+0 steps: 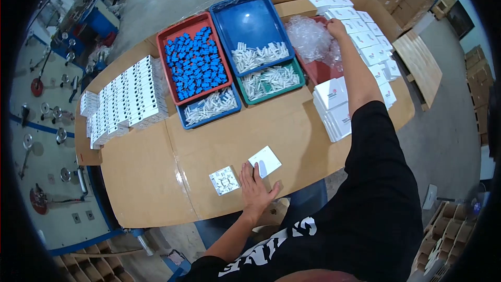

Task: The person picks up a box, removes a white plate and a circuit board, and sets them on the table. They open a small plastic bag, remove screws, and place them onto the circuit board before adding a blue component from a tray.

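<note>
My left hand [255, 190] lies flat with its fingers stretched out, the fingertips at the lower left edge of a plain white square plate [267, 160]. Just left of that hand lies a white square piece [225, 180] with moulded detail on its upper face. My right hand [335, 27] reaches to the far right, beside clear plastic bags [309, 35] heaped in a red tray [311, 69]. Its fingers look curled and partly hidden; what they hold is too small to make out.
Blue parts fill a red tray [161, 42]. White plugs lie in a large blue tray [250, 21], a green tray [271, 93] and a small blue tray [238, 108]. White boxes [125, 96] stand in rows at left, more white boxes [365, 36] at right. White plates [333, 108] are stacked nearer me.
</note>
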{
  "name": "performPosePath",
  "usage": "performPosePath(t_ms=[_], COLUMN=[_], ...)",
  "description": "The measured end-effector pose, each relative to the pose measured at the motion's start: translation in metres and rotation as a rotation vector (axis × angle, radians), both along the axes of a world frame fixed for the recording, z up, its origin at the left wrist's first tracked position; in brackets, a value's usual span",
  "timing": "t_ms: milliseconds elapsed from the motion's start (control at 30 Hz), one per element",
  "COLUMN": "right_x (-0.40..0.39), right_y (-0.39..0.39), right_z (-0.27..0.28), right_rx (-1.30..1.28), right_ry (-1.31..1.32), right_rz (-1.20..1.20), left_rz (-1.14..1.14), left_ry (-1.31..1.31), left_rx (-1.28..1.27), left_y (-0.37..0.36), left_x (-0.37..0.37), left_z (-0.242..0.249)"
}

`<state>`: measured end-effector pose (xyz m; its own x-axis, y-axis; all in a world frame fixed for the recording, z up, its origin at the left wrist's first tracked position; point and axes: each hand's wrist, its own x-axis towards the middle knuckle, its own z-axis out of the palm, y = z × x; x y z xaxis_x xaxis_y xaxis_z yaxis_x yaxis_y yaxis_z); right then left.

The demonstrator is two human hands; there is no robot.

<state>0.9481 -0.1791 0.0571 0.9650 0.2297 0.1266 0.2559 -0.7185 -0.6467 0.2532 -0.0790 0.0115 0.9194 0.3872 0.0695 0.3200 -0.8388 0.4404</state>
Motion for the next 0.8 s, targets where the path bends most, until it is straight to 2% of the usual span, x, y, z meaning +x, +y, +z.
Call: performPosePath(t_ms=[67,100,167,267,433,500,533,600,667,733,800], right_x=[-0.001,0.004,0.017,0.017,-0.009,-0.009,-0.007,-0.001,-0.033,-0.070,-0.116], right_y=[0.008,0.011,0.010,0.014,0.016,0.007,0.004,-0.009,-0.011,-0.015,-0.017], right_z=[-0.002,-0.011,-0.028,-0.038,-0.021,-0.014,-0.013,-0.003,0.032,0.064,0.078], right_rx=[-0.359,-0.355,-0.553,-0.543,-0.603,-0.453,-0.458,-0.033,0.043,0.174,0.407], right_ry=[-0.098,-0.093,-0.167,-0.175,-0.201,-0.253,-0.255,-0.428,-0.431,-0.324,-0.219], right_rz=[0.012,0.031,0.149,0.167,0.040,-0.048,-0.046,-0.012,-0.011,0.036,0.098], left_rz=[0.015,0.010,0.014,0.007,-0.015,-0.014,-0.012,-0.007,-0.005,0.006,0.008], left_ry=[-0.001,0.029,0.063,0.075,0.133,0.119,0.098,0.079,0.035,0.049,0.026], left_rx=[-0.009,-0.019,-0.025,-0.042,-0.051,-0.042,-0.035,-0.024,-0.009,0.023,0.055], left_y=[0.001,0.001,0.001,0.003,0.002,0.003,0.002,0.001,0.000,-0.001,-0.002], left_x=[0.001,0.001,0.001,0.001,0.001,0.000,0.000,-0.001,-0.001,-0.003,-0.006], left_z=[-0.002,0.001,0.002,0.001,0.005,0.003,0.000,-0.005,-0.002,0.004,0.002])
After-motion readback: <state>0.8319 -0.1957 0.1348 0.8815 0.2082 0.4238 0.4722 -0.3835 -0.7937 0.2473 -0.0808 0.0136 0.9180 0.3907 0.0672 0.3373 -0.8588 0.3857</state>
